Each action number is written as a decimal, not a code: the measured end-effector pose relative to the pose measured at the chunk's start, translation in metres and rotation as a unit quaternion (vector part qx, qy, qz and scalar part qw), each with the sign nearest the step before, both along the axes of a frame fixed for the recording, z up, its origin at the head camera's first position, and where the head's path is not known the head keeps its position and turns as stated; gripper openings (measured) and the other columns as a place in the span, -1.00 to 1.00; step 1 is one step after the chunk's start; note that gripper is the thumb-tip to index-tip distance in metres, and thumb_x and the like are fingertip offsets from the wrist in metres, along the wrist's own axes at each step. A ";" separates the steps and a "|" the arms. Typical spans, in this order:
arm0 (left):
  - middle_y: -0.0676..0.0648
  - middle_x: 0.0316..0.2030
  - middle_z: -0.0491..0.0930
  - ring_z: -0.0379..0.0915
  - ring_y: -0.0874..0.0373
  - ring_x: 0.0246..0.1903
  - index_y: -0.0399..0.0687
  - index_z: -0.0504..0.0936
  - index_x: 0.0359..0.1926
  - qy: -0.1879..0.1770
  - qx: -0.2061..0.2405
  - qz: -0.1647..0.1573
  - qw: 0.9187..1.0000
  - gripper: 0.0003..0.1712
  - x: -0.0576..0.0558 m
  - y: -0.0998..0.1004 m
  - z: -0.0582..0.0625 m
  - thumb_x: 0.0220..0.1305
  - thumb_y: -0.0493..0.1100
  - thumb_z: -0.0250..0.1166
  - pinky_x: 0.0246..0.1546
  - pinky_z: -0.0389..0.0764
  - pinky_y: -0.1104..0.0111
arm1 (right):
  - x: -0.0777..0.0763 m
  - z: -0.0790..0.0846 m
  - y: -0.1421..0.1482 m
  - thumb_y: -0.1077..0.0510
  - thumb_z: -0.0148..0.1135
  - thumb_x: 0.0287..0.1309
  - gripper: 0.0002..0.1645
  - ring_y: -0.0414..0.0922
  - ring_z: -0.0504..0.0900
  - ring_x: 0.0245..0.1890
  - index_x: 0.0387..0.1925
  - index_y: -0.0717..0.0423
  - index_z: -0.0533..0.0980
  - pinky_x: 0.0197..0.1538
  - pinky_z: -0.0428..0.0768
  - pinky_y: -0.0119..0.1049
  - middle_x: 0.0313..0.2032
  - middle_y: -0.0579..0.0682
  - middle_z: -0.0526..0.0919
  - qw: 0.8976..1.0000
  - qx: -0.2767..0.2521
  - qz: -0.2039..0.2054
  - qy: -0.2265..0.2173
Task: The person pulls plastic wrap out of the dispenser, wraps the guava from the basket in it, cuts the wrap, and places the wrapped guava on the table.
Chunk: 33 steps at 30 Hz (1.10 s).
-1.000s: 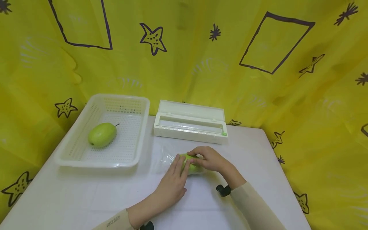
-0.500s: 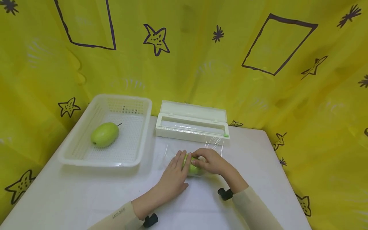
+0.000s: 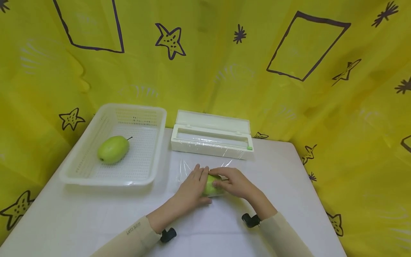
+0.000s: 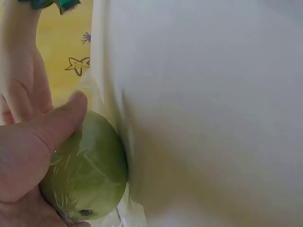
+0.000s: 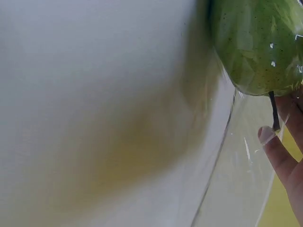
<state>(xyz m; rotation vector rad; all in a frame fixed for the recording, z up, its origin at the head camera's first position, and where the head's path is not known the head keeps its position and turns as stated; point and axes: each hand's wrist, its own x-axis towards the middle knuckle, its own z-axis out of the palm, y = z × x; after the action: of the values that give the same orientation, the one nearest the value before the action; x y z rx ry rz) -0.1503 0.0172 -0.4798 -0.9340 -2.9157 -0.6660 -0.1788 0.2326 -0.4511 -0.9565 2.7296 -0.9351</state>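
A green pear (image 3: pixel 212 186) with a dark stem lies on the table in clear plastic wrap (image 5: pixel 251 146). In the head view my left hand (image 3: pixel 190 187) lays its straight fingers over the pear's left end. The left wrist view shows the left thumb (image 4: pixel 57 125) along the wrapped pear. At the stem end is my right hand (image 3: pixel 236 182), with index finger bent over the top and thumb at the near side. In the right wrist view its thumb (image 5: pixel 279 158) is beside the stem, apart from the other fingers. Part of the pear is hidden by both hands.
A white cling film dispenser (image 3: pixel 212 149) stands behind the hands, lid raised, roll inside. To the left, a white plastic basket (image 3: pixel 144 181) holds another green pear (image 3: pixel 113 149). Yellow curtain (image 3: pixel 205 71) hangs at the table's back and sides.
The left fingers shift slightly left, baring more of the pear between the hands. A stretch of wrap lifted half a second ago near the right hand now lies lower. The head view shifts a little.
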 end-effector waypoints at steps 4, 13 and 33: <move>-0.37 0.35 0.31 0.03 -0.30 0.46 -0.38 0.16 0.45 -0.011 0.018 0.004 1.000 0.17 -0.003 -0.001 -0.002 0.03 0.15 0.54 0.41 0.24 0.01 | 0.015 -0.002 0.005 0.23 0.23 0.28 -0.56 0.01 0.52 0.24 0.20 0.05 0.55 0.24 0.50 -0.02 0.21 -0.02 0.60 0.987 -0.040 -0.069 0.136; -0.33 0.37 0.29 -0.05 -0.32 0.48 -0.37 0.18 0.42 -0.016 0.046 -0.015 0.999 0.10 -0.009 -0.006 -0.001 0.05 0.07 0.55 0.39 0.27 -0.01 | 0.053 -0.017 -0.010 0.22 0.44 -0.09 -0.34 0.01 0.50 0.17 0.16 0.12 0.54 0.20 0.52 -0.16 0.16 0.05 0.56 0.963 -0.005 -0.062 0.263; -0.25 0.25 0.34 0.31 -0.19 0.22 -0.04 0.44 0.27 0.200 0.070 0.009 0.977 -0.18 0.052 -0.020 0.004 0.02 0.11 0.51 0.20 0.47 0.07 | 0.037 -0.024 -0.042 0.02 0.63 -0.14 0.01 0.09 0.49 0.29 0.34 0.23 0.39 0.26 0.52 -0.05 0.27 0.15 0.52 0.960 0.135 -0.109 0.220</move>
<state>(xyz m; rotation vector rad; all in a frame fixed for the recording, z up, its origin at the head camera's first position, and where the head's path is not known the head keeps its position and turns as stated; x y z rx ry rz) -0.0985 -0.0028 -0.4759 -0.9021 -2.4876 -0.5928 -0.1420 0.1905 -0.4747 -0.9137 3.2746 -0.3816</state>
